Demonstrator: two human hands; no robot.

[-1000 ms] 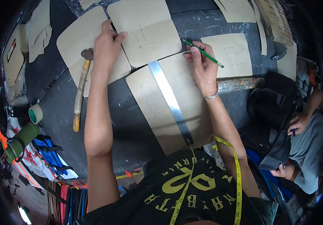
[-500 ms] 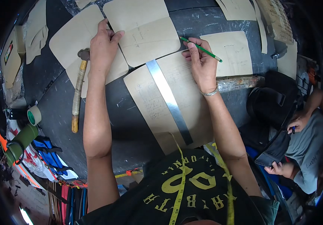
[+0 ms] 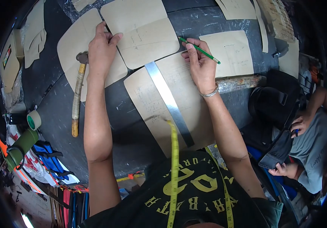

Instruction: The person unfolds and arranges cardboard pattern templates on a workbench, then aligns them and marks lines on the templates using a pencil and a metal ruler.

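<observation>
My left hand (image 3: 103,51) lies with fingers apart over the seam between the left card piece (image 3: 74,41) and the upper card piece (image 3: 138,36). Its thumb rests on the upper piece. Between the fingers of my right hand (image 3: 202,70) is a green pencil (image 3: 207,55), its tip at the upper piece's right edge. Below, a card sheet with handwriting (image 3: 144,95) lies under a shiny metal strip (image 3: 167,98). A hammer (image 3: 78,98) with a wrapped handle lies beside my left forearm, its head by the left piece.
A yellow tape measure (image 3: 174,163) hangs from my neck over the sheet. Another card piece (image 3: 233,53) and a wrapped bar (image 3: 239,83) lie right, near a black bag (image 3: 269,98). A tape roll (image 3: 34,119) sits left. Another person's hand (image 3: 302,123) is at the right.
The left card piece has shifted slightly right, closer against the upper piece. The hanging tape measure has swung forward over the sheet. Both hands keep nearly the same places.
</observation>
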